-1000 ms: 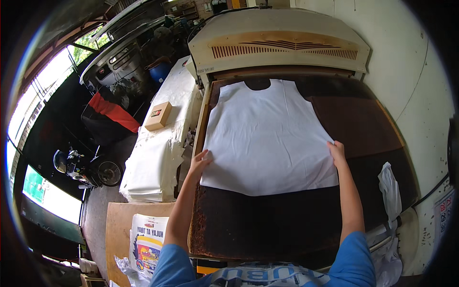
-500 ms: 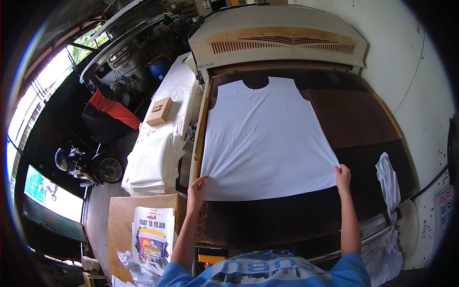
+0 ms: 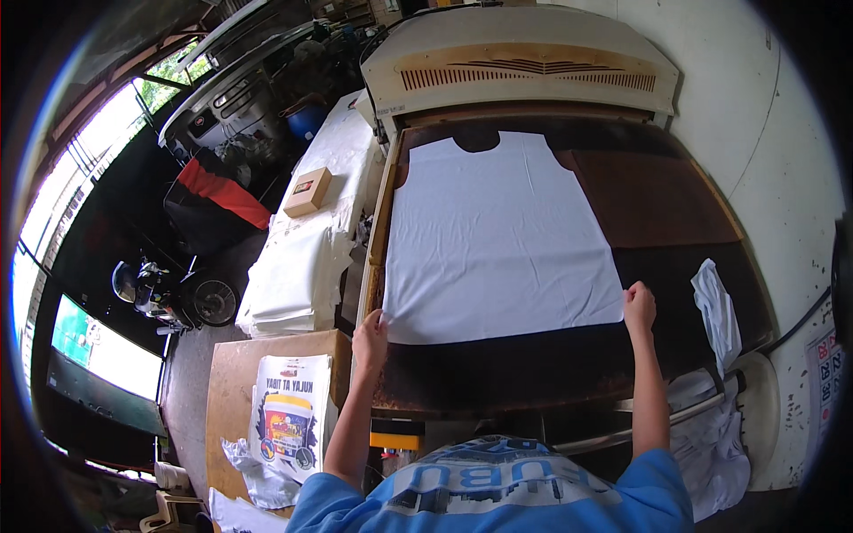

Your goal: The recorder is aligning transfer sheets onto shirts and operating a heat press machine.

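Note:
A white cut shirt panel (image 3: 506, 249), with a scooped neckline and armhole curves at its far end, lies spread on the dark bed (image 3: 498, 377) of a large heat press. Its hem faces me and a few soft creases cross it. My left hand (image 3: 370, 340) pinches the near left corner, fingers closed at the bed's left edge. At the near right corner my right hand (image 3: 639, 309) is also closed on the fabric. To the right of that hand, a crumpled strip of white cloth (image 3: 715, 311) lies on the bed.
The press's cream hood (image 3: 524, 80) stands at the far end. A brown sheet (image 3: 657, 195) covers the bed's right part. Leftward are a white-covered table (image 3: 284, 284) with a small box (image 3: 307, 192), and a tan surface (image 3: 231, 382) with printed sheets (image 3: 289, 417). A motorcycle (image 3: 187, 293) stands farther left.
The whole view has shifted slightly. The panel's tight pull lines toward its near corners have eased, and its hem spreads a little less wide. Both hands still hold the corners.

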Demonstrator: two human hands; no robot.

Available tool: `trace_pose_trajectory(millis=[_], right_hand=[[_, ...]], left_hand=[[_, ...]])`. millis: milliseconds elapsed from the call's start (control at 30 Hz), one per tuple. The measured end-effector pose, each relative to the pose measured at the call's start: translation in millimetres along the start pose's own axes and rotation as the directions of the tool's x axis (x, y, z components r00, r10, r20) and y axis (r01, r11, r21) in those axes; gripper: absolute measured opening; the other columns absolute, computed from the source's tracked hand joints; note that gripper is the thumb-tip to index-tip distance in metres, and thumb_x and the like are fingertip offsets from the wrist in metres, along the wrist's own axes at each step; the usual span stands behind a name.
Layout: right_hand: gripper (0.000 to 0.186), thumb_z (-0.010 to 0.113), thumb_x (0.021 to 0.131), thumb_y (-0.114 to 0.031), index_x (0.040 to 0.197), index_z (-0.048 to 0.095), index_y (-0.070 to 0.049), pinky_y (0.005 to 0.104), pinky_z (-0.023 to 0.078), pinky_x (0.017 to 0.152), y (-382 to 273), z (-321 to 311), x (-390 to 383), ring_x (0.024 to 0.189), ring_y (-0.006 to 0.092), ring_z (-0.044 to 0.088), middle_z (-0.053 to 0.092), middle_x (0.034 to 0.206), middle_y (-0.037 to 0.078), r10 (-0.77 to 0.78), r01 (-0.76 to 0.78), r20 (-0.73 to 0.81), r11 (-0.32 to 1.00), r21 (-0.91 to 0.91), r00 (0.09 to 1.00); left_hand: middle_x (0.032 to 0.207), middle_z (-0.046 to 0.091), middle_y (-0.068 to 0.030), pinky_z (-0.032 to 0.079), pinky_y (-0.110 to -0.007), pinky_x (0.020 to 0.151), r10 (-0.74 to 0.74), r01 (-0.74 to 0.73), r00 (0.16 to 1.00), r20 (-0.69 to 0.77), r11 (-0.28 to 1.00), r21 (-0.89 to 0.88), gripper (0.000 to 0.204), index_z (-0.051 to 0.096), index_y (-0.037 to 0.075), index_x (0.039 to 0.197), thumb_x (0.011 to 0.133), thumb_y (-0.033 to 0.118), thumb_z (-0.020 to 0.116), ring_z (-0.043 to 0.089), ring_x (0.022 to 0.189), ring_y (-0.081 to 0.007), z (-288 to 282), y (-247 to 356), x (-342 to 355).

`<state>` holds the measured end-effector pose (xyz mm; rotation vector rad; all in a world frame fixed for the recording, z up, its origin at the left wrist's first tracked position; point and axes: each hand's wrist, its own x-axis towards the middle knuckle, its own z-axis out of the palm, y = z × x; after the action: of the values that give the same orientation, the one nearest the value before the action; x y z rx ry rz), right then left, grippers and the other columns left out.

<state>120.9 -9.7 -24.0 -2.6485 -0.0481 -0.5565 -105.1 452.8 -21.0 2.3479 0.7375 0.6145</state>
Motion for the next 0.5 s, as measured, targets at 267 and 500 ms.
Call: trace_pose_trajectory(millis=[267, 500], right_hand=[[0.003, 0.055, 0.076, -0.003, 0.078, 0.054, -0.003, 0.0366, 0.045, 0.063, 63.3, -87.7, -79.2, 0.070, 0.0281, 0.057, 0.057, 0.075, 0.013, 0.102, -0.056, -0.229, 0.978, 0.199, 0.968], [0.007, 0.055, 0.075, -0.003, 0.081, 0.056, -0.003, 0.0331, 0.044, 0.064, 110.9, -141.1, -192.5, 0.071, 0.0261, 0.057, 0.058, 0.074, 0.012, 0.294, -0.214, -0.383, 0.947, 0.238, 0.876]], left_hand=[[0.073, 0.061, -0.0128, 0.046, -0.032, 0.063, 0.021, -0.023, 0.998, -0.063, 0.999, -0.025, 0.023, 0.060, 0.005, 0.101, 0.080, 0.012, 0.054, 0.059, 0.067, -0.0216, -36.3, 2.5, -47.1], [0.062, 0.052, -0.0017, 0.038, -0.021, 0.049, 0.169, -0.127, 0.974, 0.151, 0.960, -0.250, 0.021, 0.061, 0.007, 0.100, 0.081, 0.006, 0.052, 0.047, 0.056, -0.0049, -4.0, 100.1, -83.2]])
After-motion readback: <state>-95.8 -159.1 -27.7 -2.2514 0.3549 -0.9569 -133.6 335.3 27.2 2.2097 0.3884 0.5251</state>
